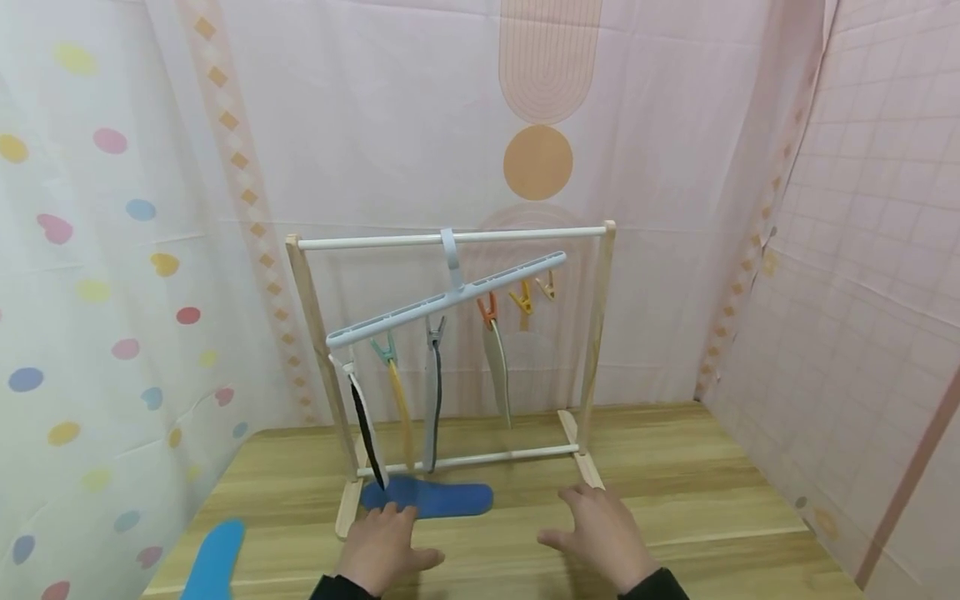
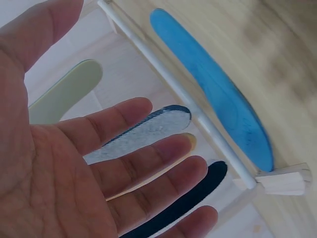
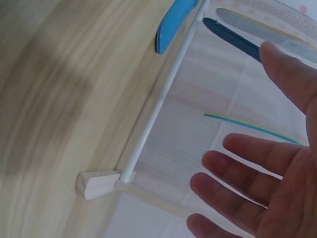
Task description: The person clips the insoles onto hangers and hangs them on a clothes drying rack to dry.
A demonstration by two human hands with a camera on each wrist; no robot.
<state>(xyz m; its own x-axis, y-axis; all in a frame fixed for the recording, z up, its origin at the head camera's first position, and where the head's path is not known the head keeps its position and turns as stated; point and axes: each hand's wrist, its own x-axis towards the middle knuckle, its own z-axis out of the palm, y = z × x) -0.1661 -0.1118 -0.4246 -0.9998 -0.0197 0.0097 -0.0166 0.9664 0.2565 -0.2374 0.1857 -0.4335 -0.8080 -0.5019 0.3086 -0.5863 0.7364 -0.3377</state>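
Note:
My left hand (image 1: pixel 382 546), fingers spread and holding nothing, is over the table just in front of a blue insole (image 1: pixel 442 497). To its right, my right hand (image 1: pixel 600 533) is also empty with fingers extended, near the rack's right foot. A light-blue hanger (image 1: pixel 450 302) hooks over the rack's top bar and tilts down to the left. From it hang several insoles in clips: a black-and-white one (image 1: pixel 366 429), a yellowish one (image 1: pixel 401 408), a grey one (image 1: pixel 433 408) and a pale green one (image 1: pixel 497 371). A yellow clip (image 1: pixel 521 297) and a cream clip (image 1: pixel 547 285) hold nothing.
The wooden rack (image 1: pixel 597 333) stands on the wood-grain table (image 1: pixel 675 475), with a white lower bar (image 1: pixel 510 456). A bright-blue insole (image 1: pixel 213 562) lies at the table's front left. Patterned curtains (image 1: pixel 375 108) close in the back and sides.

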